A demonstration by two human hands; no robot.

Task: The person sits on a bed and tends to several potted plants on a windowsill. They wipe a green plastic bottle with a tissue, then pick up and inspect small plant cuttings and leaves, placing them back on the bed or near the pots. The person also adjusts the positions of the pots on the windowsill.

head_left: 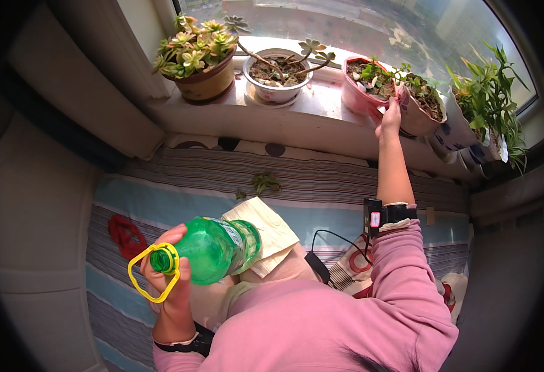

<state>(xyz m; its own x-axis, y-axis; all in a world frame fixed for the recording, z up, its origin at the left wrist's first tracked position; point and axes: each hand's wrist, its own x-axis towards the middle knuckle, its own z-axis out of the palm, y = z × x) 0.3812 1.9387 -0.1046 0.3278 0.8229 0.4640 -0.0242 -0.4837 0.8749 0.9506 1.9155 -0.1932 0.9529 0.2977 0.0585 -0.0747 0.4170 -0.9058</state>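
Observation:
My left hand (172,272) is wrapped around the neck of a large green plastic bottle (211,253). The bottle lies tilted over my lap with its mouth toward me, uncapped, and a yellow carrying handle (134,274) rings the neck. Stretched out to the windowsill, my right hand (388,118) grips the near right side of a pink flowerpot (358,95); some fingers are hidden against it. Soil, pale stones and a small green plant (375,72) fill that pot. Close by on the right leans a pale pot (421,109) with soil and trailing stems.
On the sill (321,100) stand a brown-rimmed pot of succulents (207,81), a white pot (279,93) with bare-stemmed succulents, and leafy plants (490,97). Plant cuttings (266,182), a folded paper towel (272,232) and a red object (125,235) lie before me. A cable (337,235) hangs by my right arm.

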